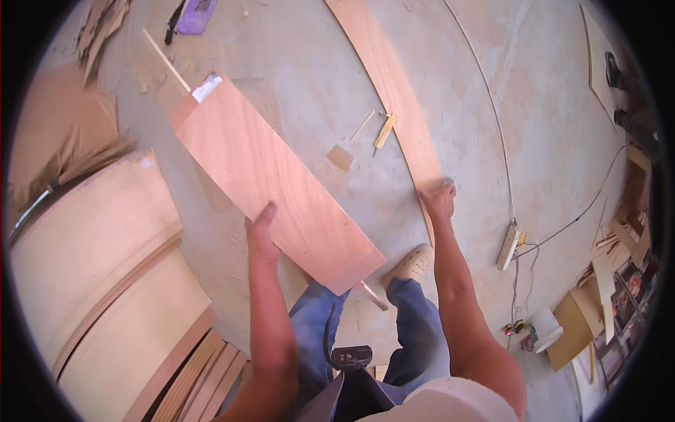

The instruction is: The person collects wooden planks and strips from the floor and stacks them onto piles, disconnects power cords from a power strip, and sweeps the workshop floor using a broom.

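My left hand (263, 235) grips the left edge of a flat rectangular reddish plywood board (274, 183), thumb on its upper face and fingers hidden beneath. The board lies diagonally, its near end over my legs, with a pale label (207, 88) at its far end. A thin wooden stick (165, 60) shows past both ends of the board; its middle is hidden. To the right, my right hand (439, 202) is closed round a long, narrow plywood strip (394, 91) that stretches away from me. Beside this strip lies a small tool with a yellowish handle (384, 131).
Stacked curved wooden panels (112, 232) stand at the left. A white cable runs down to a power strip (508, 246) on the right. Wood offcuts (587, 309) are piled at the lower right. A purple object (197, 15) and a small square scrap (340, 158) lie on the floor.
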Available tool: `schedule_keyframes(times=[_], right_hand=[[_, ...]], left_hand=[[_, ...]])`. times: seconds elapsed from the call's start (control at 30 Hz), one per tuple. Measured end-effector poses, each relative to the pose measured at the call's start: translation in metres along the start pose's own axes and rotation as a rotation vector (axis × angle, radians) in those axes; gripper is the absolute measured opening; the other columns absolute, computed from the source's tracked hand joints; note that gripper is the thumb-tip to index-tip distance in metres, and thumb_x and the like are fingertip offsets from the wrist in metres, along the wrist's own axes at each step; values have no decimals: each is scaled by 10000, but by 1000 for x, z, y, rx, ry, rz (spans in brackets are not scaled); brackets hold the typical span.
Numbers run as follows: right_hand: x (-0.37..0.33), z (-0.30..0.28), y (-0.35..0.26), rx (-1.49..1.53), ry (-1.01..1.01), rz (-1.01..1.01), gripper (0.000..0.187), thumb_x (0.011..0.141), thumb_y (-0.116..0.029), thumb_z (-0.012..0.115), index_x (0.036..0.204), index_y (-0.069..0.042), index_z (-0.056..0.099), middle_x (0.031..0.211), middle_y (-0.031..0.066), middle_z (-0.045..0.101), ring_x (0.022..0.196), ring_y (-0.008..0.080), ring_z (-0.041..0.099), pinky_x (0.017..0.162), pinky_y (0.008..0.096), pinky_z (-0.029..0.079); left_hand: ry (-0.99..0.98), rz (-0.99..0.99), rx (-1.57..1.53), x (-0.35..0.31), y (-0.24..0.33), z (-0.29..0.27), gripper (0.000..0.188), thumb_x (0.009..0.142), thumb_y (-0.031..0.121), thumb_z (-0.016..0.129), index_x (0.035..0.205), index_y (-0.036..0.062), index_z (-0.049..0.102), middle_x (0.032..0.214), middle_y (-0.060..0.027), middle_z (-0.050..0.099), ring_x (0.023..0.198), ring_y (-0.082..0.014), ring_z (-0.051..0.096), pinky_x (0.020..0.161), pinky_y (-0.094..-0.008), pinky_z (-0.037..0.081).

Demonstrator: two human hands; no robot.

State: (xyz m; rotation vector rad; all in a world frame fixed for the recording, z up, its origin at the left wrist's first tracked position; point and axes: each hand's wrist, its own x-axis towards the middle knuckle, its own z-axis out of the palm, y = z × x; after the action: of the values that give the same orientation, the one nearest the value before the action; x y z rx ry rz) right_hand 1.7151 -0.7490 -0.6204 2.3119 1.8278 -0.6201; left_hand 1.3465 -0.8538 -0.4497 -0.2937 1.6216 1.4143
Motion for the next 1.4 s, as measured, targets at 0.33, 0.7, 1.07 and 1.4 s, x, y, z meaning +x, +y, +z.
schedule_keyframes(times=[0.33, 0.7, 1.07, 1.4], right_hand=[[2, -11, -4, -54, -232, 123, 583, 592, -364, 795, 1008, -43, 543, 1050, 174, 553, 888, 374, 600, 746, 435, 511], [-65, -138, -36, -78, -156, -367, 147, 774, -186, 601, 811, -45, 580, 845, 146, 598, 732, 350, 608, 637, 455, 493], [-165, -373, -91, -124, -167, -432, 245, 749, -229, 587, 837, -2, 612, 855, 221, 619, 811, 416, 589, 712, 493, 477], [-187, -521, -187, 0, 46, -506, 224, 720, -195, 630, 812, 9, 613, 784, 229, 613, 754, 412, 599, 678, 485, 478]], left_hand=[[-13, 238, 91, -4, 39, 46, 616, 785, 89, 657, 1295, -81, 356, 1210, -194, 509, 1089, -313, 534, 924, -402, 453], [314, 806, 195, -81, 112, 37, 522, 788, 28, 650, 1241, -76, 413, 1156, -159, 538, 1056, -237, 532, 915, -333, 421], [471, 225, 1303, -233, 107, -224, 593, 741, 259, 675, 1295, 191, 473, 1102, -180, 569, 1016, -339, 563, 857, -443, 466], [361, -326, 1202, -401, 94, -263, 581, 678, 213, 677, 1238, 183, 524, 1057, -190, 621, 1007, -353, 596, 879, -428, 482]])
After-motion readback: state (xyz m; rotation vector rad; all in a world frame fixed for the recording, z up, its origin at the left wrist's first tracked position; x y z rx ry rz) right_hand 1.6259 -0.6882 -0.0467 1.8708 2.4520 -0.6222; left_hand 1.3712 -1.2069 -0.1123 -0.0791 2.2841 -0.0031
